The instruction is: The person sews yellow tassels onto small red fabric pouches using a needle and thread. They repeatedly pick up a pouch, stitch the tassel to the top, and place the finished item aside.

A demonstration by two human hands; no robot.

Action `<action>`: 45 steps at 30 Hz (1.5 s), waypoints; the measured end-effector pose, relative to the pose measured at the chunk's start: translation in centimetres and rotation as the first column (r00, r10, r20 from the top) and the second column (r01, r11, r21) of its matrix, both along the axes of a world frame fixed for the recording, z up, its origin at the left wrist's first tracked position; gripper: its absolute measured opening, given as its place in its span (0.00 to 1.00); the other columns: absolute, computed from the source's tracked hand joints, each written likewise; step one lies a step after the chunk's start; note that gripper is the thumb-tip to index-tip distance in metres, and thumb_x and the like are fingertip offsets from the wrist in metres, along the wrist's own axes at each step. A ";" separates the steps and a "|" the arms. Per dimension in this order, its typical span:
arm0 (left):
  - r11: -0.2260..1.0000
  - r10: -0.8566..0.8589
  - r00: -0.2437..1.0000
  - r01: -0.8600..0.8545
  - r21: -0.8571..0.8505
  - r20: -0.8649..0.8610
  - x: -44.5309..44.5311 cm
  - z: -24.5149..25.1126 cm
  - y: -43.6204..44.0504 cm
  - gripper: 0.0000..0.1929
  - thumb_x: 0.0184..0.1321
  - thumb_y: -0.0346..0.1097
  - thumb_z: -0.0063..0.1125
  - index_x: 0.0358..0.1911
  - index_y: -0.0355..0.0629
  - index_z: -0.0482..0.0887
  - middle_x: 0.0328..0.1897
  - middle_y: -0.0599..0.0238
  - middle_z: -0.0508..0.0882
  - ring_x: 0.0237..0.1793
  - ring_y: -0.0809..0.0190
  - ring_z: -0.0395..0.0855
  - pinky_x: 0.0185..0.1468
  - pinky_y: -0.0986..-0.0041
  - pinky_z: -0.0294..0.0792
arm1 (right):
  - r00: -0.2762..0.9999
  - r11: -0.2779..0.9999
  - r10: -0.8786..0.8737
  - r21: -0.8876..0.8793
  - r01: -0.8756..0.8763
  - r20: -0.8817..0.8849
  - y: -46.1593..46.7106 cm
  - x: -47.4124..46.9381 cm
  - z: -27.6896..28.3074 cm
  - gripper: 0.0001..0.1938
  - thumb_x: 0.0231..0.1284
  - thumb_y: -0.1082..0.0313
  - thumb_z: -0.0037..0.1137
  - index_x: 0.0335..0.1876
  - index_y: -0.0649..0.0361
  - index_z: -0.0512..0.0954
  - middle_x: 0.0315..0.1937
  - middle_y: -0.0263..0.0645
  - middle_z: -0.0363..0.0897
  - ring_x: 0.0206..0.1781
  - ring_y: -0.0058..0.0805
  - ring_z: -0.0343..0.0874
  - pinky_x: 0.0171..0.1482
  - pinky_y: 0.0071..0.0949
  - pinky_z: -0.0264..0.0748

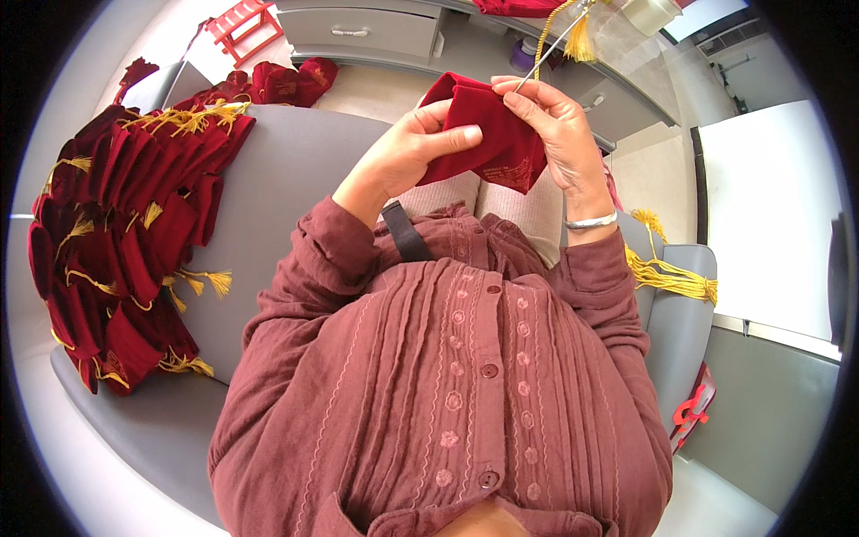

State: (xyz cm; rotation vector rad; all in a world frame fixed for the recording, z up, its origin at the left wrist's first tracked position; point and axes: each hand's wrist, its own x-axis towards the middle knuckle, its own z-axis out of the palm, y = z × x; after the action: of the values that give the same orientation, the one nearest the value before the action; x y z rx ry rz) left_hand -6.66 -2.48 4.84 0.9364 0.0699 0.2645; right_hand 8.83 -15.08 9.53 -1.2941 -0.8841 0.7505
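A dark red velvet pouch point(493, 137) bearing gold printed writing is held up over my lap. My left hand point(413, 144) grips its left side, thumb in front, with the other fingers partly hidden by the cloth. At the pouch's upper edge, my right hand point(560, 124) pinches a thin metal rod point(553, 47) between thumb and fingers. The rod slants up to the right, its lower tip at the cloth. Close beside it hangs a yellow twisted cord point(539, 50), and a yellow tassel point(580, 40) shows near the rod's far end.
Many similar red pouches point(144, 255) with yellow tassels are piled on the grey sofa seat point(288, 154) at my left. More red pouches point(288, 84) lie beyond it. Yellow tasselled cords point(671, 278) drape over the right armrest. A grey drawer unit point(362, 30) and a red stool point(243, 30) stand ahead.
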 end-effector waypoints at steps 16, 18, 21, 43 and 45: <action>0.806 0.166 0.980 -0.068 0.588 -0.114 1.7 -2.5 -0.5 0.14 0.63 0.34 0.60 0.50 0.38 0.80 0.43 0.70 0.84 0.41 0.72 0.80 0.48 0.78 0.73 | 0.980 0.984 -0.111 -0.121 0.133 0.168 1.2 3.1 1.2 0.19 0.71 0.53 0.43 0.44 0.63 0.80 0.40 0.42 0.84 0.44 0.24 0.82 0.52 0.24 0.74; 0.844 0.184 0.972 -0.081 0.530 -0.145 2.0 -2.8 -0.6 0.14 0.63 0.33 0.59 0.51 0.38 0.80 0.43 0.69 0.84 0.41 0.72 0.80 0.48 0.78 0.73 | 0.993 0.980 -0.062 -0.182 0.080 0.099 1.1 2.0 -0.2 0.18 0.71 0.56 0.44 0.45 0.63 0.81 0.39 0.39 0.84 0.43 0.23 0.80 0.51 0.23 0.73; 0.832 0.238 0.968 -0.161 0.531 -0.078 2.6 -3.0 -0.7 0.14 0.63 0.32 0.59 0.51 0.38 0.80 0.44 0.68 0.84 0.42 0.71 0.81 0.49 0.76 0.74 | 0.954 0.951 -0.013 -0.293 0.104 0.299 1.1 0.5 -2.6 0.17 0.70 0.57 0.47 0.50 0.60 0.81 0.39 0.37 0.83 0.44 0.23 0.78 0.54 0.24 0.70; 0.934 0.331 0.939 -0.340 -0.110 -0.088 5.2 -1.0 1.2 0.13 0.62 0.28 0.58 0.50 0.37 0.78 0.45 0.64 0.83 0.44 0.66 0.82 0.49 0.72 0.77 | 0.993 0.898 0.080 -0.438 -0.036 0.082 -2.9 -4.8 -5.8 0.10 0.64 0.63 0.55 0.38 0.64 0.80 0.26 0.44 0.82 0.27 0.33 0.81 0.31 0.27 0.74; 0.931 0.333 0.939 -0.342 -0.124 -0.089 5.4 -0.9 1.3 0.13 0.62 0.28 0.58 0.50 0.37 0.78 0.45 0.65 0.83 0.44 0.67 0.82 0.48 0.72 0.77 | 0.984 0.928 0.060 -0.354 -0.117 -0.169 -2.6 -4.8 -6.4 0.11 0.66 0.64 0.54 0.38 0.65 0.81 0.24 0.39 0.82 0.25 0.24 0.79 0.29 0.22 0.73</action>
State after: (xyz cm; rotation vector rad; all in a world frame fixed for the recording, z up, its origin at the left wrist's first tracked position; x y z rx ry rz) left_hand -1.28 -1.14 3.89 0.7920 0.3097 0.5416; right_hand 4.02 -17.72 3.12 -1.5020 -0.7004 1.1108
